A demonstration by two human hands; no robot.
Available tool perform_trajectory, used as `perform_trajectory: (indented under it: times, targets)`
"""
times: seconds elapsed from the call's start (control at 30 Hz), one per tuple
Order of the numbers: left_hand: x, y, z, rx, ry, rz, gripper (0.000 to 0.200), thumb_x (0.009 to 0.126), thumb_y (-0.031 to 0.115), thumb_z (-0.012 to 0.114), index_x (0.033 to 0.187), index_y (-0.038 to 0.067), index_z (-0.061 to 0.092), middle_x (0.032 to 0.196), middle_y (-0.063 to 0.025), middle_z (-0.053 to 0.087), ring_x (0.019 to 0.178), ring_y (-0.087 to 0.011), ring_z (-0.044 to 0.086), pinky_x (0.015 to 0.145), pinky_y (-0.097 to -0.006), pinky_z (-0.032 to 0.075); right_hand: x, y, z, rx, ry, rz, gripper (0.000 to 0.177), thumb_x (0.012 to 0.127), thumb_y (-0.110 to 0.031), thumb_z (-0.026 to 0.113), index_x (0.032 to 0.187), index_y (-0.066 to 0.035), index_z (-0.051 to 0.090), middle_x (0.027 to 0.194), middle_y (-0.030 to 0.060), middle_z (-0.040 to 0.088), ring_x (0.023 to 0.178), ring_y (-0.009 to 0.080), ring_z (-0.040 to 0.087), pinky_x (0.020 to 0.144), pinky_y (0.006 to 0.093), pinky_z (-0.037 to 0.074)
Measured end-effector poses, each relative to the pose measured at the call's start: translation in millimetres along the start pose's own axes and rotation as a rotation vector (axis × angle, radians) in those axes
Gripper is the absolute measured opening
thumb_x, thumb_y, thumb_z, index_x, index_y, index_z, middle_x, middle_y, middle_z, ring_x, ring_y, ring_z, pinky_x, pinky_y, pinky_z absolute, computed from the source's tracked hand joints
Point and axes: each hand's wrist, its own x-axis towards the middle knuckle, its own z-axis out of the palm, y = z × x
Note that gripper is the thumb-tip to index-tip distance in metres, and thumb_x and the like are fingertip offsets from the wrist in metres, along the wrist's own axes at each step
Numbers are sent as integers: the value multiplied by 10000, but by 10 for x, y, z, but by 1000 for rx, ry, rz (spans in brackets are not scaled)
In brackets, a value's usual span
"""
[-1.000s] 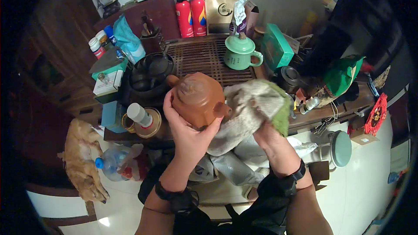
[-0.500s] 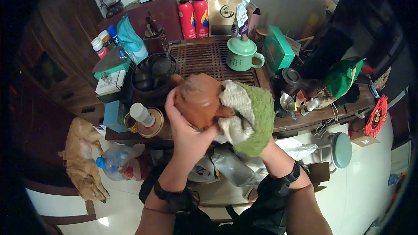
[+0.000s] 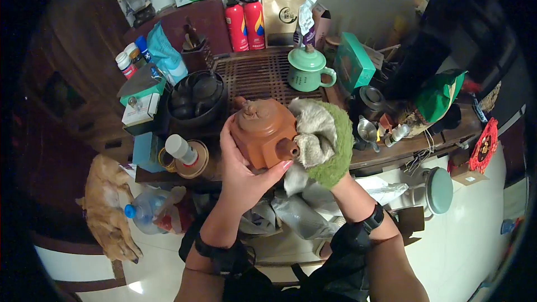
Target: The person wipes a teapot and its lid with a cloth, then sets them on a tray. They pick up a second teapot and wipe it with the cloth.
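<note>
Reddish-brown teapot [image 3: 260,134] is held up by the left hand [image 3: 244,178], which clasps its left and near sides, thumb close to the spout [image 3: 289,149]. On the right, a green-and-grey cloth [image 3: 335,142] against the teapot mostly hides the right hand [image 3: 344,184]; its grip cannot be told. A slatted tray [image 3: 251,78] lies on the far side.
</note>
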Motion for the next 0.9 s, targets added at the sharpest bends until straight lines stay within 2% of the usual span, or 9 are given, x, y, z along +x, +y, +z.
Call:
perform_trajectory:
  times: [0.03,0.1,0.23,0.37,0.5,0.63,0.77,0.87,0.9]
  targets:
    - [2,-9,6,-10,-4,5,937,644,-45,710,1331,48,79,1290,-153,309,1174,-240,421,964,-368,395,30,-33,19,-67,78,9,437,734,-217,639,1106,-9,543,1082,157,560,999,307,535,875,391,403]
    - [3,-11,11,-29,1,9,937,642,-45,709,1330,49,80,1288,-150,309,1171,-237,424,960,-369,402,62,-36,10,-80,-4,-66,468,766,-300,605,1119,-1,533,1126,165,544,1033,308,523,889,388,397]
    - [18,22,-33,37,48,27,933,640,-43,708,1326,45,82,1286,-149,303,1170,-238,422,953,-369,409,-32,-200,29,91,-184,32,613,840,-445,460,1266,-6,423,1326,168,395,1241,326,348,1032,405,227]
    - [32,38,-84,36,93,26,936,649,-17,724,1325,39,78,1294,-149,288,1178,-238,410,964,-368,396,-417,114,159,24,-354,-91,665,853,-376,441,1372,-12,241,1421,171,224,1325,339,179,1079,419,106]
    - [15,-6,-79,-1,98,22,952,655,9,737,1330,38,67,1302,-145,281,1193,-235,390,982,-366,372,-516,117,318,-71,-193,-161,622,863,-326,431,1350,20,257,1390,198,265,1307,331,231,1070,407,160]
    - [-40,-44,-43,-81,-55,-31,996,647,33,749,1349,54,42,1320,-138,263,1239,-232,316,1019,-372,309,-311,-4,180,354,-92,142,530,926,-318,339,1314,39,294,1312,182,385,1235,283,366,1017,363,286]
    - [-35,-2,-112,-88,-255,-115,1025,611,53,767,1346,54,52,1334,-150,245,1254,-243,290,1036,-377,267,-25,-184,71,723,-217,416,699,900,-566,238,1297,-4,363,1287,118,433,1190,226,421,1007,350,318]
    - [5,-88,-153,70,-372,-25,1039,606,80,784,1347,58,56,1335,-153,246,1259,-242,282,1038,-377,260,-52,-95,26,740,-201,683,833,835,-675,180,1321,-12,314,1307,142,415,1169,243,455,983,368,372]
    - [10,-110,-162,73,-379,-46,1041,610,90,787,1348,57,53,1334,-155,250,1259,-244,283,1038,-375,260,-34,-211,68,865,-105,766,777,865,-639,224,1261,5,401,1242,146,477,1112,222,503,949,342,405]
